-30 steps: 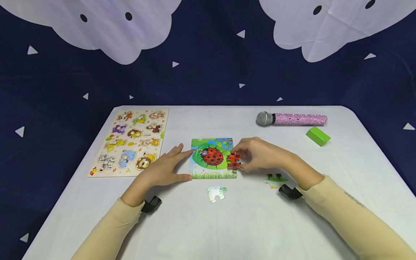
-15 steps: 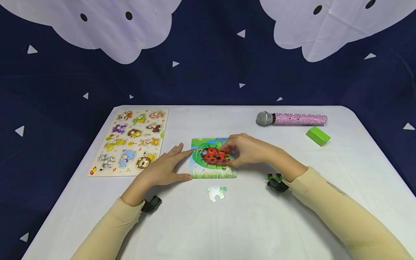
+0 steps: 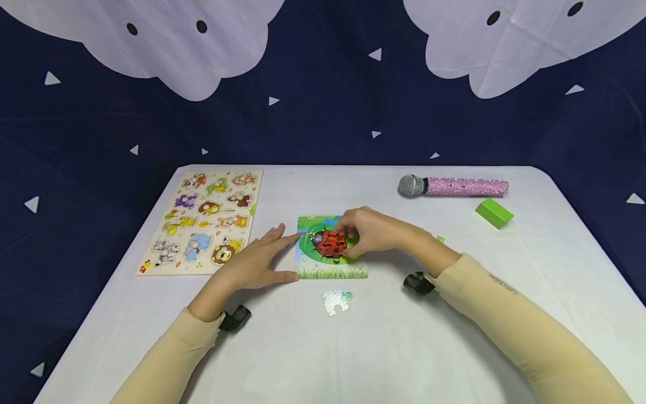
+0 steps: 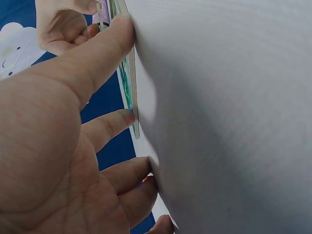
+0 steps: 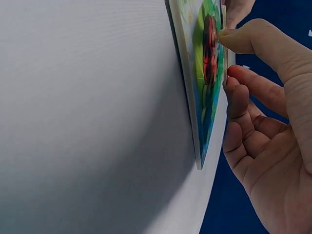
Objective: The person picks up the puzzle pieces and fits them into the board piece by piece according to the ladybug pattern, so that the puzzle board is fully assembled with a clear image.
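Observation:
A square ladybug puzzle board (image 3: 330,273) lies in the middle of the white table. My left hand (image 3: 254,264) rests at its left side, index fingertip on the board and thumb at the near left corner. Over the board's right half, my right hand (image 3: 375,230) pinches a thin jigsaw piece (image 5: 225,53) between thumb and fingers. The right wrist view shows that piece edge-on, just above the printed ladybug. A loose jigsaw piece (image 3: 333,295) lies in front of the board. Another green piece is mostly hidden under the right wrist.
An animal peg puzzle (image 3: 202,224) lies at the back left. At the back right are a pink glittery microphone (image 3: 454,186) and a green block (image 3: 494,213). A dark blue curtain (image 3: 323,123) with clouds hangs behind the table (image 3: 303,359).
My right hand has moved left with the red spotted jigsaw piece, from the board's right edge to over the ladybug picture. The left hand has stayed in place.

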